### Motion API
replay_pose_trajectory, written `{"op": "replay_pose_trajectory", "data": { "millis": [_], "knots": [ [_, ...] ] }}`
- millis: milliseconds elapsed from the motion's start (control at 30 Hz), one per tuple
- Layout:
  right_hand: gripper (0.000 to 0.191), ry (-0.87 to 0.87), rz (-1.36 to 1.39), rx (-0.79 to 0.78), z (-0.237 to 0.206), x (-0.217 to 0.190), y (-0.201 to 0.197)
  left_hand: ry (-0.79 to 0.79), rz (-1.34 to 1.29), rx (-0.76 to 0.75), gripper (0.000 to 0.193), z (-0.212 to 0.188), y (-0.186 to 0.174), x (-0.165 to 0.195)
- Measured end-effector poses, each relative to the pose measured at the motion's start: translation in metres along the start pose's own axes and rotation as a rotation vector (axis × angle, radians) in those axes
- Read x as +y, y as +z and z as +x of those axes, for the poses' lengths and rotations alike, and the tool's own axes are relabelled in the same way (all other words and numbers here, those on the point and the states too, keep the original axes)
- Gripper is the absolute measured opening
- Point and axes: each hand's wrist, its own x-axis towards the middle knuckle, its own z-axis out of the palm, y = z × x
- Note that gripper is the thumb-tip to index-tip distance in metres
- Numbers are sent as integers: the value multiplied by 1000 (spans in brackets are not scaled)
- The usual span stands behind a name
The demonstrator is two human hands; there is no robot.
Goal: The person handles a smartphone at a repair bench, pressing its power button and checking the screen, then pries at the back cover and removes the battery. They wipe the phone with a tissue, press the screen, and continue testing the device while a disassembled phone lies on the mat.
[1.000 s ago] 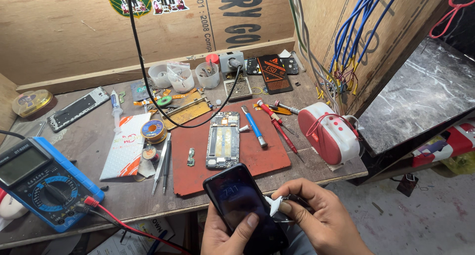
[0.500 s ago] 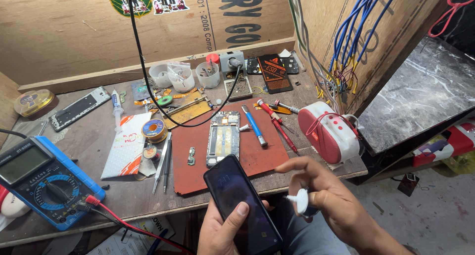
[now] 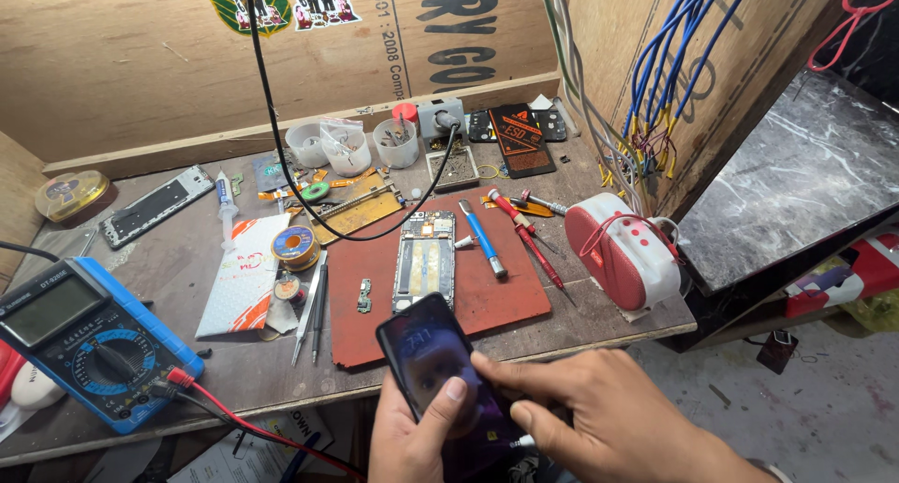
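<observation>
Since the earlier frame: right hand (image 3: 609,417) moved in over the smartphone's (image 3: 440,371) lower end, white plug (image 3: 524,441) now at its fingertips; screen lit. Left hand (image 3: 417,436) clamped around the smartphone from below, thumb on the glass; right hand pinched on the plug, just beside the left. Ahead of both hands: one red mat (image 3: 487,291) bearing one opened phone chassis (image 3: 424,258). Farther ahead, three white cups (image 3: 348,150), contents too small to tell. Left of the hands, one blue multimeter (image 3: 80,338).

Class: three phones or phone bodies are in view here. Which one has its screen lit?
The black smartphone held in the left hand; the opened phone on the red mat and the bare frame show no screen.
</observation>
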Motion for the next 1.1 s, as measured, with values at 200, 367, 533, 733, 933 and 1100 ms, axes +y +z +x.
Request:
{"op": "replay_pose_trajectory", "data": {
  "millis": [200,367,533,733,933,1100],
  "knots": [
    [51,220,81,-204,-22,21,15,-36,-49,20,45,6,-8,11],
    [40,-62,375,-134,-36,35,14,-180,-156,51,50,4,-1,21],
    [44,141,511,-93,-28,26,3,-292,-228,46,57,3,5,24],
    [54,2,519,-16,5,-1,0,-237,-175,22,51,-1,9,22],
    [54,17,118,-101,4,-2,2,-63,-168,81,51,1,5,22],
    [55,329,270,-335,-24,22,11,-124,-239,99,44,6,-1,31]
  ]
}}
